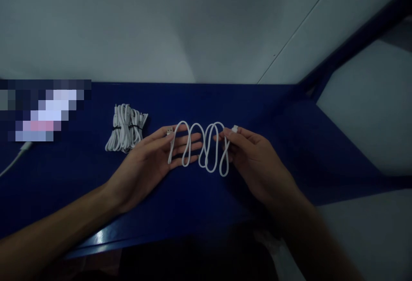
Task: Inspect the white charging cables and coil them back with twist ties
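Observation:
A white USB cable [211,170] hangs in loose, wavy loops between my two hands, above the blue surface. My left hand [161,148] pinches it near the USB plug [169,130] with the thumb, while the other fingers stretch out behind the loops. At the cable's other end, my right hand [246,148] grips it between thumb and fingers, and a small white connector [235,129] sticks up past the thumb. Just beyond my left wrist lie bundled white cables [124,128], bound with black ties.
The blue tabletop [199,203] runs along a pale wall [161,27]. A blurred-out bright device [53,111] lies at the left, with a white cord [14,160] leading from it. Blue framing [357,49] and pale panels [370,100] stand at the right.

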`<state>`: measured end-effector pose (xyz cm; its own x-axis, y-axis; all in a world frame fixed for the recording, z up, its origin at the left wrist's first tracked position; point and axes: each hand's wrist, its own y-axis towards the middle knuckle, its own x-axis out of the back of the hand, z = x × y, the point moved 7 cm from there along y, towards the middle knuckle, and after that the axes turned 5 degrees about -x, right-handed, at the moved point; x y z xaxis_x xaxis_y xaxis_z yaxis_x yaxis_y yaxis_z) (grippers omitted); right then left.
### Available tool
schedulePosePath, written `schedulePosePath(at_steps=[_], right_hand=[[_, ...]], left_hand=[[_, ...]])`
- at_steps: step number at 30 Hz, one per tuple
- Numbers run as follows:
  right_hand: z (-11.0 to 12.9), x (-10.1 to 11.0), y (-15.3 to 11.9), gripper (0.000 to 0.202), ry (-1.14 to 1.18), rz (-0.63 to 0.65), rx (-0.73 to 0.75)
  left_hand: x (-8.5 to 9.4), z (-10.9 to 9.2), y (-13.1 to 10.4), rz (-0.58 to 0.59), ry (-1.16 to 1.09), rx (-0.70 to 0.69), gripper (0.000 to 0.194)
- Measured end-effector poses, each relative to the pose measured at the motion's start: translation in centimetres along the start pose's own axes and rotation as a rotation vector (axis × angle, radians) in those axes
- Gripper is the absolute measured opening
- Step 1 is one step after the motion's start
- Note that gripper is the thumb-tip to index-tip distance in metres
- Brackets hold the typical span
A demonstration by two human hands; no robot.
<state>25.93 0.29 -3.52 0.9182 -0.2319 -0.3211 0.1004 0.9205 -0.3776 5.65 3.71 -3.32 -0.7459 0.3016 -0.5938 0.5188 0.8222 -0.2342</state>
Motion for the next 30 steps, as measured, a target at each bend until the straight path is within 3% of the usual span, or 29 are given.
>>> schedulePosePath(at_steps=[8,17,30], right_hand=[[0.67,0.15,-0.05,0.021,-0.014,-0.013,0.0],[0.74,0.34,0.15,0.02,0.02,-0.006,0.021],[0.68,0.37,0.2,0.018,0.038,-0.009,0.003]], left_hand=[[0.1,-0.02,-0.12,0.017,-0.009,-0.02,0.032],[0.22,-0.13,-0.33,-0.025,-0.004,-0.036,0.021],[0.64,-0.32,0.02,-0.027,0.004,-0.085,0.023]])
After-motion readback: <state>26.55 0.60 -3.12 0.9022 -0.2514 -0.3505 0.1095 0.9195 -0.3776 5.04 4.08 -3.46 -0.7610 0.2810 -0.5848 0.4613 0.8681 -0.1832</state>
